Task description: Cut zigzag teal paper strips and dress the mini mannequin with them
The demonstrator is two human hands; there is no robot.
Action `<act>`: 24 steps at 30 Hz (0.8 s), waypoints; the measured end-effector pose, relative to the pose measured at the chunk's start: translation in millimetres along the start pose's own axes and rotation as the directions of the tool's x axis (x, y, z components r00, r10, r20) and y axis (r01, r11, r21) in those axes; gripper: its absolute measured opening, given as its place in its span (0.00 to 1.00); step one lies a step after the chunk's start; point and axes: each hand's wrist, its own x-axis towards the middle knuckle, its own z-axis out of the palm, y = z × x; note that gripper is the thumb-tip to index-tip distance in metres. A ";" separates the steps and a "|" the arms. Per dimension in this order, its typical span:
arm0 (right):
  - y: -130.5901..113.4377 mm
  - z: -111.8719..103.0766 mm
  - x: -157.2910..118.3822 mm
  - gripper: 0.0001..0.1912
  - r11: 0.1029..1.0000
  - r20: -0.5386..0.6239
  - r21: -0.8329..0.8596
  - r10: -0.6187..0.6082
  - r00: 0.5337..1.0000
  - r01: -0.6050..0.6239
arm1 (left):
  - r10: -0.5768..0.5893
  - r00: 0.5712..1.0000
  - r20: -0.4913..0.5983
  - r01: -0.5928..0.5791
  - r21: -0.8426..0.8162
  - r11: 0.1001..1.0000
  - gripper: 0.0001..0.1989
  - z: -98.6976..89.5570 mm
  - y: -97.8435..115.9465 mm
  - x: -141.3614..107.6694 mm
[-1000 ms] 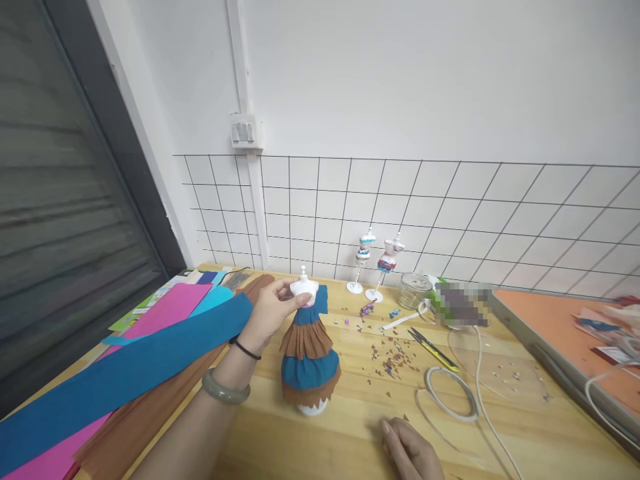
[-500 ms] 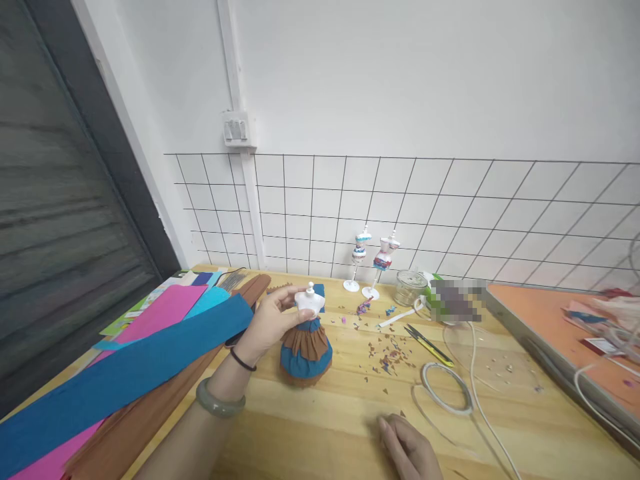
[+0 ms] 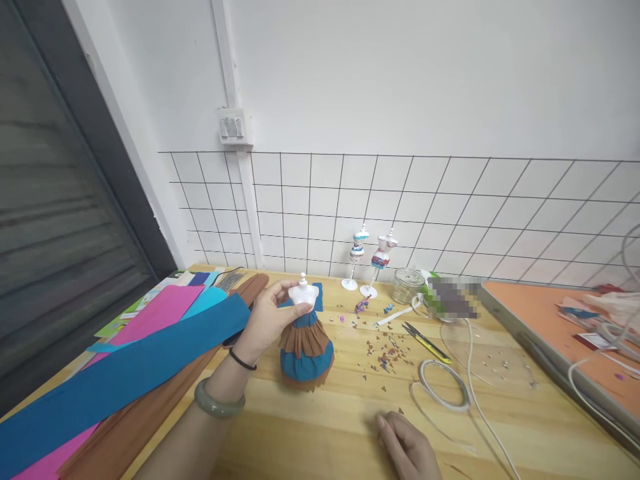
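My left hand [image 3: 270,317] grips a small white dress form [image 3: 303,295] by its upper body, thumb across the front and fingers behind. The form wears a tiered skirt [image 3: 306,350] of brown and blue crepe paper, which hides its stand. Close to the table's front, my right hand [image 3: 406,443] rests with its fingers curled in; whether anything is inside them is hidden. A blue paper piece [image 3: 319,297] lies behind the dress form.
Long strips of blue crepe paper [image 3: 150,357] and other colours cover the left side. Two dress forms [image 3: 381,257] stand by the wall near a glass jar [image 3: 407,285]. Paper scraps [image 3: 387,352], a yellow cutter [image 3: 427,343], a tape roll [image 3: 444,385] and a white cable [image 3: 473,360] lie to the right.
The dress form in my left hand has tilted slightly, its top shifting left. My right hand has stayed nearly still. The whole view has shifted a little.
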 end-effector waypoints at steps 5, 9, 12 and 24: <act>-4.7 1.0 0.5 0.20 0.999 -0.035 0.042 -0.004 0.999 0.006 | -0.038 0.998 0.046 0.040 -0.043 0.998 0.21 4.7 -1.5 -4.3; -8.0 4.0 -0.9 0.20 0.998 -0.068 0.058 0.006 0.998 -0.002 | -0.048 0.998 0.043 0.051 -0.095 0.994 0.25 7.8 -3.4 -6.1; -9.2 5.7 -1.8 0.20 0.998 -0.090 0.062 0.015 0.996 -0.009 | -0.073 0.996 0.047 0.078 -0.091 0.993 0.24 9.3 -2.3 -7.5; -15.5 0.6 -1.3 0.20 0.998 -0.059 0.054 0.019 0.998 -0.015 | -0.057 0.992 0.110 0.066 -0.084 0.994 0.25 10.4 10.2 -21.1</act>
